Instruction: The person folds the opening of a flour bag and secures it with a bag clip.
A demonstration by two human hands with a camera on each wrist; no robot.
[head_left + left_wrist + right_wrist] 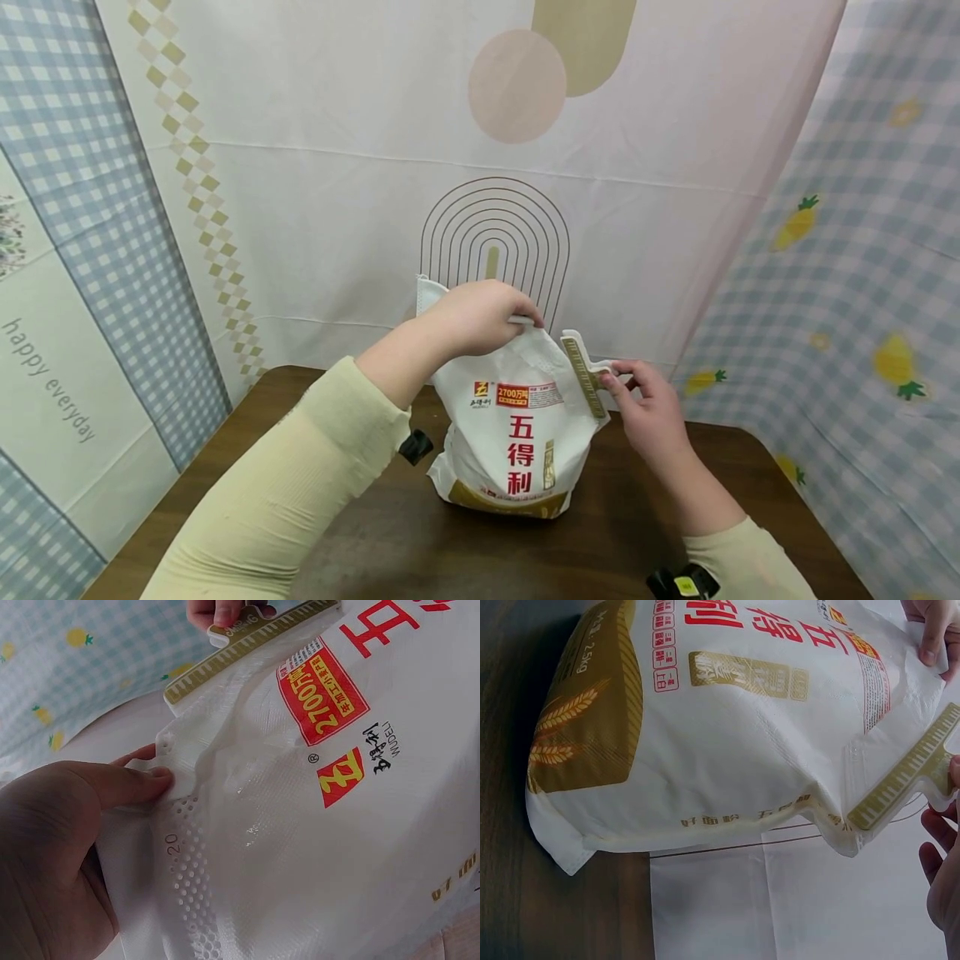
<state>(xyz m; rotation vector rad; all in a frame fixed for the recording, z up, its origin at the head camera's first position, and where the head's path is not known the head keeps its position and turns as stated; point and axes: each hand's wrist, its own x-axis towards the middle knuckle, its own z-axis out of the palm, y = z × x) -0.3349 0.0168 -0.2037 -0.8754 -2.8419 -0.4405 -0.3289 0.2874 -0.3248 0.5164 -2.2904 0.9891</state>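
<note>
A white flour bag [517,392] with red lettering and a brown-gold base stands on the table. My left hand [480,317] grips the bag's top edge from behind and above. In the left wrist view, my left thumb [142,784] presses a white corner with a small hole, beside a perforated band [191,877] marked 20. At the bag's upper right, my right hand [648,404] pinches the handle of a white-and-gold bag clip [585,375] with ruler-like marks. The clip lies along the bag's right upper edge, also seen in the right wrist view. Some right fingertips are hidden behind the clip's handle.
The dark brown wooden table [390,550] extends around the bag. Behind it hangs a pale cloth [337,217] with printed arches. Checked cloths hang at the left [67,125] and right [847,167]. A black wrist strap [682,583] is on the right sleeve.
</note>
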